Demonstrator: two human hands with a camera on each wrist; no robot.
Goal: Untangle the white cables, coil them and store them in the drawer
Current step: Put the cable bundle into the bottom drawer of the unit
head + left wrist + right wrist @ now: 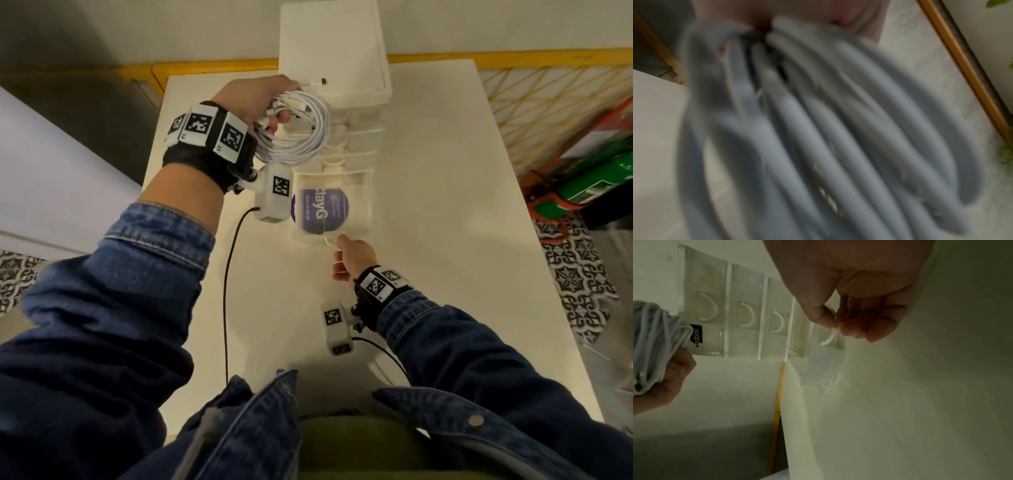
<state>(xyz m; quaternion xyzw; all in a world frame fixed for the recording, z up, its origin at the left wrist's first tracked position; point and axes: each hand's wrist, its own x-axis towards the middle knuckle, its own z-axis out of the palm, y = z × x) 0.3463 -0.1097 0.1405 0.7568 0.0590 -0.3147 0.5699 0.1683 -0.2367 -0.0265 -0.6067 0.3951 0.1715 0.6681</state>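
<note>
My left hand point(270, 113) grips a coil of white cables point(301, 137) in the air, just in front of the white drawer unit point(335, 68); a plug end sticks out past the fingers. In the left wrist view the cable loops point(818, 129) fill the picture, blurred. The bottom clear drawer point(363, 202) stands pulled out and holds a purple-labelled pack point(322, 209). My right hand point(339, 245) pinches the drawer's white curved handle point(828, 339) between thumb and fingers point(822, 318). The right wrist view also shows the left hand point(674, 374) with the coil point(653, 340).
The unit stands at the far edge of a white table point(428, 222). Three upper drawers point(748, 313) are closed. A black wire point(227, 291) runs from the left wrist camera over the table. A yellow lattice railing point(548, 102) and green and orange items point(599, 178) lie right.
</note>
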